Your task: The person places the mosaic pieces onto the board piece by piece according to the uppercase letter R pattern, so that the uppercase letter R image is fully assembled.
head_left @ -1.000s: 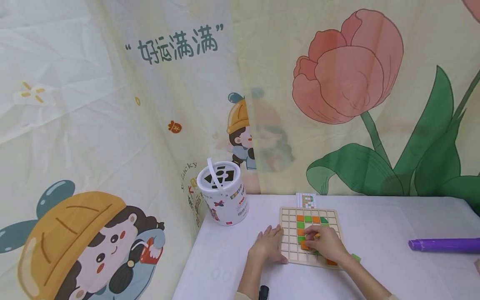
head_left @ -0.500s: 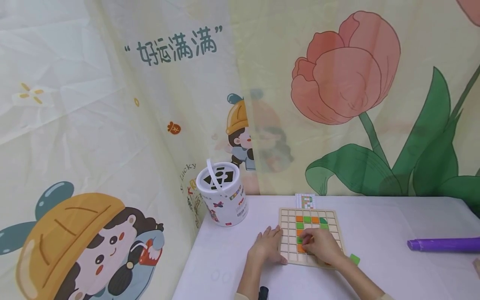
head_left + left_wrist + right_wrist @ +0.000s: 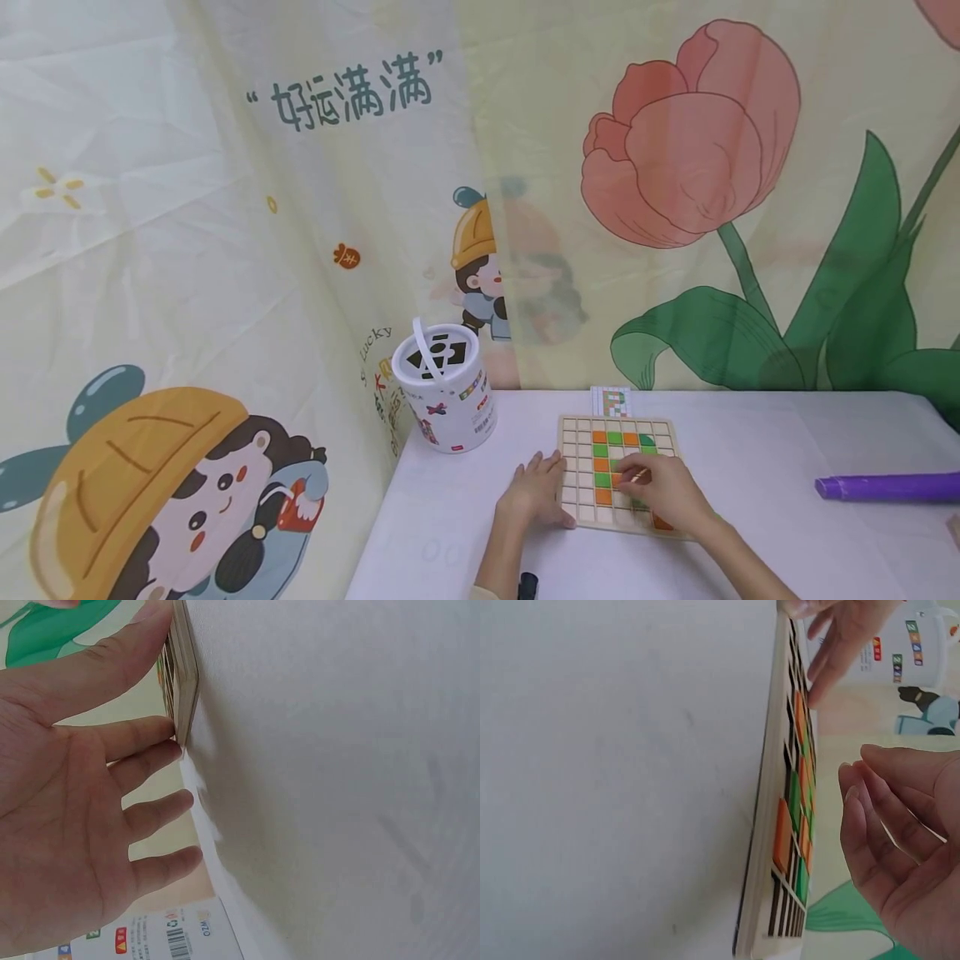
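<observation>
A wooden grid board lies on the white table, with orange and green square tiles set in its cells. An orange tile sits flat at the bottom of the left column. My left hand rests at the board's left edge, fingers stretched out; in the left wrist view its thumb and fingertips reach the edge. Over the board's right half is my right hand, fingers bent and fingertips close to the thumb. The right wrist view shows no tile between those fingertips. This hand hides part of the tile pattern.
A small pattern card stands behind the board. A white bucket with a shape-cut lid is at the back left. To the right lies a purple tube-like object. A black object shows at the front edge.
The right hand has drawn back rightward from the left column, where the orange tile now lies flat in line. A loose green tile right of the board is out of sight. The left hand stays.
</observation>
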A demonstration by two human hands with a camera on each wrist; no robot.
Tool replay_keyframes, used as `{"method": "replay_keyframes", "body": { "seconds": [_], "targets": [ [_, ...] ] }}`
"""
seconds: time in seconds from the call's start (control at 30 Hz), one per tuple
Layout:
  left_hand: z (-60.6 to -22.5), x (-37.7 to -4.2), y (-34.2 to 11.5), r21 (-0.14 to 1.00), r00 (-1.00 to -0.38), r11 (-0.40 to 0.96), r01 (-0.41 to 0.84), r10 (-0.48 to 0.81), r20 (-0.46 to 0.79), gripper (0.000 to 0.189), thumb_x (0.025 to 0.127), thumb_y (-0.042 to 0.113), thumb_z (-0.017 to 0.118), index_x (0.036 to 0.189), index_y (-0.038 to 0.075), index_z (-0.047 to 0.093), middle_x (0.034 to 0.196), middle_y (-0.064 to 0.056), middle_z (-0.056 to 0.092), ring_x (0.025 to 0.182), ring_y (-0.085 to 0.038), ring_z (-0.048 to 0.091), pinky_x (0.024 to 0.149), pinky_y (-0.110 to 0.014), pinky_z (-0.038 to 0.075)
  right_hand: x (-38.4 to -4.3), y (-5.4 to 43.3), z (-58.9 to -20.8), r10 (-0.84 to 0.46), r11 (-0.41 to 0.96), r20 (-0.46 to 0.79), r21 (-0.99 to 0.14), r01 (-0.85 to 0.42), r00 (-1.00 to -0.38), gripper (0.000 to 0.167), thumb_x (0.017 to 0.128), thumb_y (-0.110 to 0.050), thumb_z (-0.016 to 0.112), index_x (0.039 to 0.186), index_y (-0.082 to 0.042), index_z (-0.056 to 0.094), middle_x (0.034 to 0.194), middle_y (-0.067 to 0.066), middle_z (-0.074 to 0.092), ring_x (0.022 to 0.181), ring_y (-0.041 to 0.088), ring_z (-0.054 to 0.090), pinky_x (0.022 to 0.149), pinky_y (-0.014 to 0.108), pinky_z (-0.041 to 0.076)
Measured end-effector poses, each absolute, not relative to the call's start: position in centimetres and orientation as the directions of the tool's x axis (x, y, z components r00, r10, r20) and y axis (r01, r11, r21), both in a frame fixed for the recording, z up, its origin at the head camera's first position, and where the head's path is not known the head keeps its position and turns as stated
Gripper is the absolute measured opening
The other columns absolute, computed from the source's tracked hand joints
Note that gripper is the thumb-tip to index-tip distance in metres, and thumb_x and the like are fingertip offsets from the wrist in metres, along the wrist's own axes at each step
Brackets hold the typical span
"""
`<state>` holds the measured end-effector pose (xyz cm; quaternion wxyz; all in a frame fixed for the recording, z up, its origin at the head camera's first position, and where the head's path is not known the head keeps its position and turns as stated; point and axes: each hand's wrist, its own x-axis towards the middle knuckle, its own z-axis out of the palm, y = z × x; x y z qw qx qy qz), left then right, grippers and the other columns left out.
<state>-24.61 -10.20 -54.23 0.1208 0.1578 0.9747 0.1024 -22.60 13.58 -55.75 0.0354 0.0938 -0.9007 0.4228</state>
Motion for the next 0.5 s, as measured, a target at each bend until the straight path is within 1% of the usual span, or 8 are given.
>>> {"method": "replay_keyframes", "body": {
  "seconds": [0.2, 0.5],
  "targets": [
    [-54.0, -24.5, -10.2, 0.238, -0.921, 0.929, 0.283, 0.333, -0.205, 0.097, 0.074, 0.039, 0.095, 0.156, 0.016, 0.049, 0.165, 0.004, 0.041, 0.154, -0.026, 0.035, 0.124, -0.051, 0.032, -21.4, 15.9, -54.7, -0.063, 0.657, 0.112, -0.744, -0.125, -0.992, 0.033, 0.088, -0.019, 0.084, 0.119, -0.008, 0.076, 0.089, -0.007, 0.071, 0.081, 0.012, 0.064, 0.064, 0.022, 0.055],
    [-53.9, -24.5, -10.2, 0.242, -0.919, 0.927, 0.286, 0.337, -0.206, 0.098, 0.073, 0.04, 0.095, 0.156, 0.014, 0.049, 0.165, 0.001, 0.042, 0.154, -0.028, 0.035, 0.124, -0.053, 0.032, -20.3, 19.4, -54.8, 0.006, 0.71, 0.101, -0.701, -0.067, -0.995, 0.037, 0.088, -0.02, 0.084, 0.121, -0.006, 0.074, 0.091, -0.005, 0.072, 0.084, 0.015, 0.067, 0.066, 0.026, 0.054]
  ]
}}
